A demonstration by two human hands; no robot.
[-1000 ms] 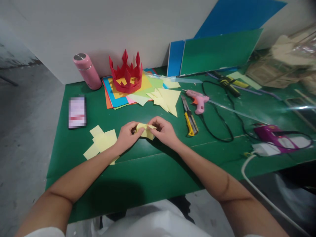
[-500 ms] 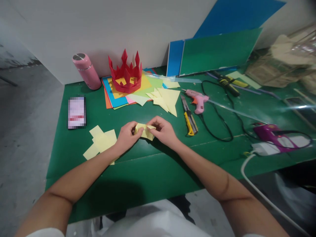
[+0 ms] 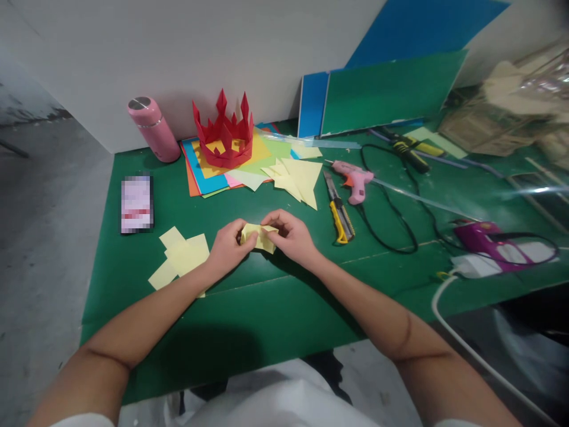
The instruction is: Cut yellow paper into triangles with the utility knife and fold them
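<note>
Both hands meet over the middle of the green table (image 3: 275, 308). My left hand (image 3: 229, 248) and my right hand (image 3: 291, 236) pinch a small folded piece of pale yellow paper (image 3: 260, 236) from either side, fingers closed on it. Loose pale yellow paper squares (image 3: 180, 260) lie just left of my left hand. A pile of pale yellow folded triangles (image 3: 297, 177) sits beyond my right hand.
A red paper crown (image 3: 222, 131) rests on a stack of coloured sheets (image 3: 200, 172) at the back. A pink flask (image 3: 153, 129) and a phone (image 3: 137, 203) are at the left. A yellow utility knife (image 3: 338, 207), pink glue gun (image 3: 353, 178), black cable (image 3: 391, 207) and purple tool (image 3: 489, 240) lie at the right.
Both hands stay closed on the yellow paper in almost the same spot; only the fingers shift slightly on the fold. The view has drifted a little.
</note>
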